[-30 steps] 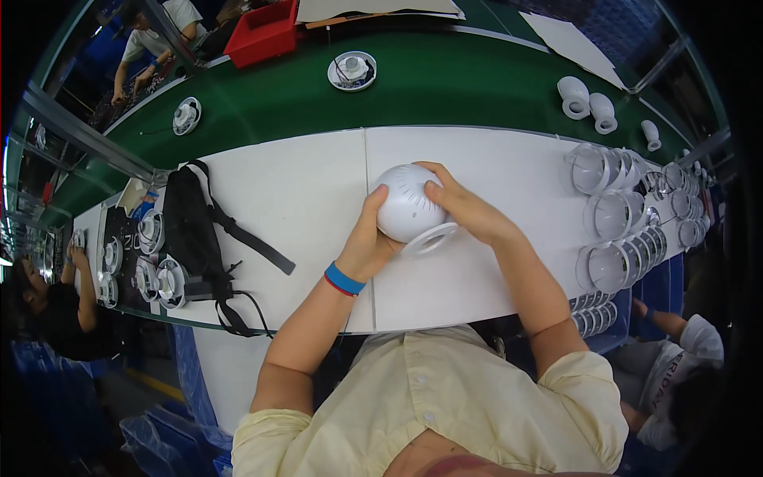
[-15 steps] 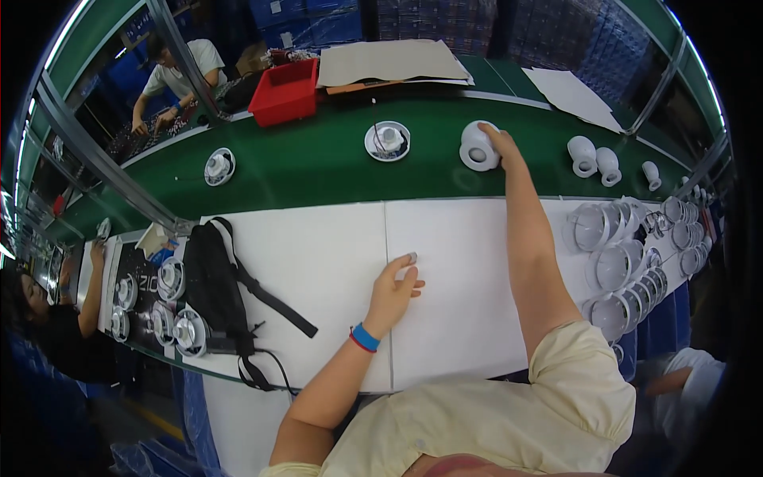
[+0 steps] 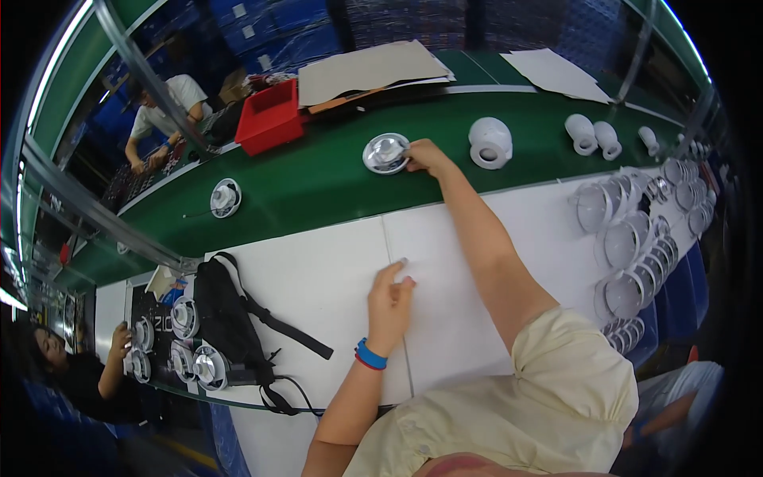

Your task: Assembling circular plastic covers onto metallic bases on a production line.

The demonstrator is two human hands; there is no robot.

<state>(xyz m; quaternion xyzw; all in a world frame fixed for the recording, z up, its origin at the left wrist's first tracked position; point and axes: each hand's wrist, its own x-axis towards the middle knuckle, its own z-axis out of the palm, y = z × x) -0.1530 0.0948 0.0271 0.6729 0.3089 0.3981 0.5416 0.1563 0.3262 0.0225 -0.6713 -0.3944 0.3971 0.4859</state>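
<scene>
Right grip [image 3: 427, 157] touches the round lamp module [image 3: 383, 151] at its right rim, possibly unclenched—I cannot tell—while the unladen left hand [image 3: 388, 307] is well apart from it.

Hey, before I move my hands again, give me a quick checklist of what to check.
1. Right hand at the round part: ok, fingers at its right edge.
2. Grip on that part firm: cannot tell, the underside is hidden.
3. Left hand free: ok, nothing shows in it.
4. White shell out of the hands: ok, it sits on the green surface, right of the round part.
5. Black bag apart from the left hand: ok.
</scene>
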